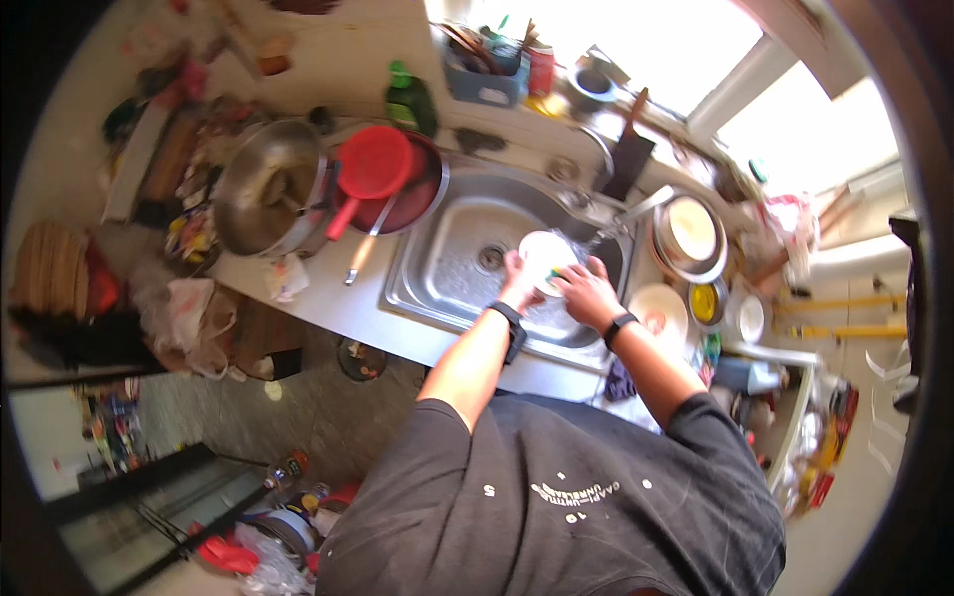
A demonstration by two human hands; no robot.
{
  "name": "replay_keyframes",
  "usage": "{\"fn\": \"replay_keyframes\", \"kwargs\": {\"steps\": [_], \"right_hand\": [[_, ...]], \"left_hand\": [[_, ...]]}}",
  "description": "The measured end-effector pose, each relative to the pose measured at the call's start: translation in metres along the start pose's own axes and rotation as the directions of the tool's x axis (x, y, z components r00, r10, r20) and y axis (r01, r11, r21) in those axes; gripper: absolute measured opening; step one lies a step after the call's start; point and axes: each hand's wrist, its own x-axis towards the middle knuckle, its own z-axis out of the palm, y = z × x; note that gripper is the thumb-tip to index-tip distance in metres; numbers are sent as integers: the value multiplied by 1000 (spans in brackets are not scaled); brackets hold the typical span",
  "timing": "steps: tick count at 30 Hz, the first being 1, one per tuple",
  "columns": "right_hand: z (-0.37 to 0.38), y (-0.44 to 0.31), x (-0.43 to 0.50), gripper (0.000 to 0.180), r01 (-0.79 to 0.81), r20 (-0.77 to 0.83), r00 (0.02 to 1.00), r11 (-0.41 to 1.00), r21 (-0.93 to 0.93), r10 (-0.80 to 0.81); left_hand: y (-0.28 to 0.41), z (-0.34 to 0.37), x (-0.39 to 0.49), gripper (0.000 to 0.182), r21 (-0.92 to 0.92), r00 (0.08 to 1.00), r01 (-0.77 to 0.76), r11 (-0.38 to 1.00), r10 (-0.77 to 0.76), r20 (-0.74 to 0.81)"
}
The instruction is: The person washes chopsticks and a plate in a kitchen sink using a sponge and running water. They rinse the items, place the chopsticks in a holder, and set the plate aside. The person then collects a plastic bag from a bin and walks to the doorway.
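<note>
Over the stainless steel sink (455, 223), my left hand (514, 283) grips the left side of a white bowl (542, 249). My right hand (589, 294) presses a small green and yellow sponge (554, 277) to the bowl's near right part. The fingers partly cover the sponge. Just beyond the bowl, the metal faucet (645, 207) reaches over the basin, and water seems to splash below it. The basin's drain (490, 258) shows to the left of the bowl.
Left of the sink, a red plastic ladle (375, 160) lies across a dark red basin (425, 179), beside a large metal wok (261, 194). Stacked bowls (689, 227) and a pale plate (659, 313) stand at right. A cleaver (628, 160) leans behind the sink.
</note>
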Motion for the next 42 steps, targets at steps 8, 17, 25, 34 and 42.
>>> {"fn": "replay_keyframes", "kwargs": {"steps": [8, 17, 25, 34, 42], "right_hand": [[2, -22, 5, 50, -230, 140, 971, 920, 318, 195], [36, 57, 0, 65, -345, 272, 921, 907, 242, 278], [128, 65, -13, 45, -629, 352, 664, 237, 741, 660], [160, 51, -30, 29, -735, 529, 612, 177, 655, 587], [123, 55, 15, 30, -442, 461, 725, -167, 881, 511]], "left_hand": [[19, 9, 0, 57, 38, 994, 79, 996, -76, -76], [30, 37, 23, 59, 852, 926, -311, 421, 337, 172], [32, 93, 28, 65, 885, 877, -428, 183, 319, 359], [52, 86, 39, 79, 774, 699, -590, -230, 334, 632], [59, 0, 65, 49, 751, 818, -424, 506, 569, 78]]}}
